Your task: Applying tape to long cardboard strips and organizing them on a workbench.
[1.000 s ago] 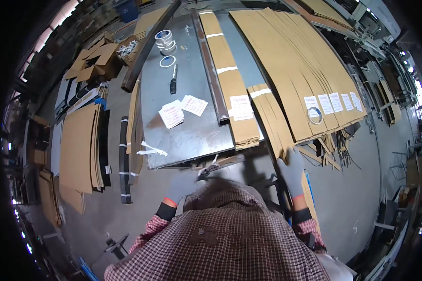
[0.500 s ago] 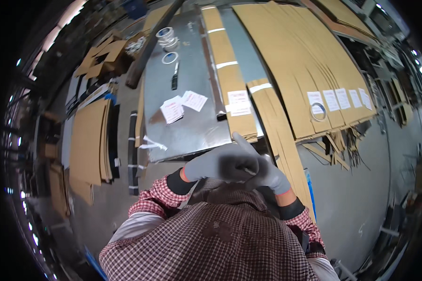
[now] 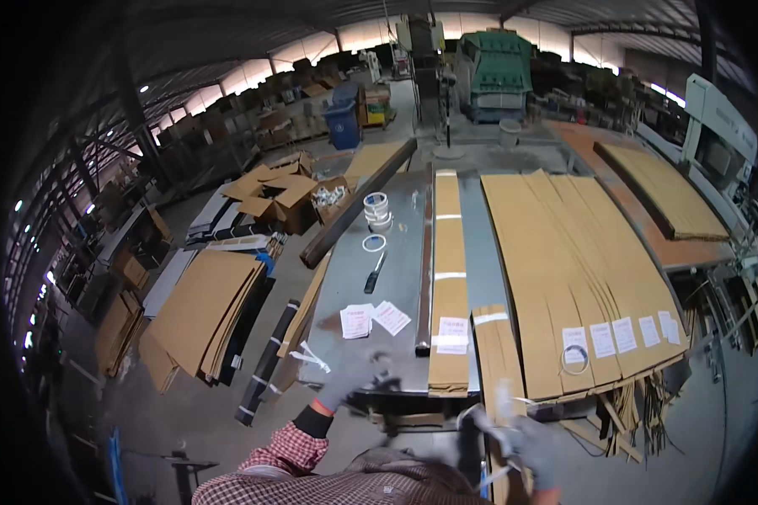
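Observation:
My left hand wears a grey glove with darker fingers and is at the near edge of the metal-topped table. Motion smears its fingers. My right hand, also gloved and blurred, is over the near end of a narrow cardboard bundle. A pale, thin streak shows beside that hand; whether it is held cannot be made out. Between and beyond my hands is a long cardboard stack bound with white bands, with a printed label near its close end.
On the table are printed slips, a black-handled cutter and tape rolls. To the right lie wide cardboard sheets with labels and a tape roll. Cardboard sheets lean at left, near an open box.
My hands were together in front of my body; they have now separated, left hand leftward and right hand rightward. My view has tilted up, showing more of the workshop.

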Demonstrator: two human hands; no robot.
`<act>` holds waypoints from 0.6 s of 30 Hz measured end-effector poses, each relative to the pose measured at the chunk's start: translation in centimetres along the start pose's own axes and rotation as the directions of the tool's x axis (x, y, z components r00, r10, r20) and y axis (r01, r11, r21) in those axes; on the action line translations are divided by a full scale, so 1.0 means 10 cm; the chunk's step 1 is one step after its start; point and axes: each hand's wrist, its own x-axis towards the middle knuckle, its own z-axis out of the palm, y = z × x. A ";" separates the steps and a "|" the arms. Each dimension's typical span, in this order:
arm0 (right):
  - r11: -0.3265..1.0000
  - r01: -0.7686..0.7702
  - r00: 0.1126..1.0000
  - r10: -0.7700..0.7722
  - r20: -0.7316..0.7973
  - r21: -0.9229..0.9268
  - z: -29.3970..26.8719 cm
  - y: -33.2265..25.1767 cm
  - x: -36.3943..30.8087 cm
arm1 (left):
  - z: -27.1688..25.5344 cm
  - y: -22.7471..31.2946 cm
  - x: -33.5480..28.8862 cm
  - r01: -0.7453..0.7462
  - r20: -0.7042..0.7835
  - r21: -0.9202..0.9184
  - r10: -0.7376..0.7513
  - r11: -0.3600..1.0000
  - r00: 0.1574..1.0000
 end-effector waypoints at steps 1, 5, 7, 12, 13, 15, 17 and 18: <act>0.857 -0.278 0.924 0.362 -0.122 0.434 -0.25 -0.18 -0.21 | 0.26 0.18 0.02 0.143 0.317 -0.238 -0.062 0.961 0.946; 0.883 -0.424 0.872 0.340 -0.352 -0.200 -0.36 0.87 -0.29 | 1.78 -0.48 0.23 0.429 0.718 -0.644 0.308 0.634 0.624; 0.785 -0.432 0.880 0.259 -0.399 -0.444 -0.24 1.16 -0.15 | 2.27 -0.23 0.26 0.132 0.611 -0.541 0.280 0.830 0.741; 0.842 -0.305 0.936 0.177 -0.305 -0.446 -0.14 1.96 -0.05 | 3.10 -0.36 0.42 -0.514 0.447 -0.051 0.480 0.856 0.755; 0.829 -0.426 0.885 0.298 -0.358 -0.363 -0.14 1.75 -0.12 | 3.19 -0.66 0.51 -0.721 0.428 0.124 0.619 0.682 0.659; 0.728 -0.240 0.971 0.166 -0.174 -0.643 -0.17 1.96 -0.32 | 3.62 -1.21 0.39 -0.565 0.336 -0.205 0.599 0.800 0.727; 0.727 -0.118 0.993 0.071 -0.096 -0.676 -0.39 2.47 -0.71 | 3.77 -0.96 -0.03 -0.091 0.570 -0.384 0.313 0.919 0.759; 0.779 -0.127 0.990 0.134 -0.034 -0.614 -0.40 2.62 -0.99 | 3.62 -0.60 -0.29 0.263 0.704 -0.357 0.073 0.896 0.706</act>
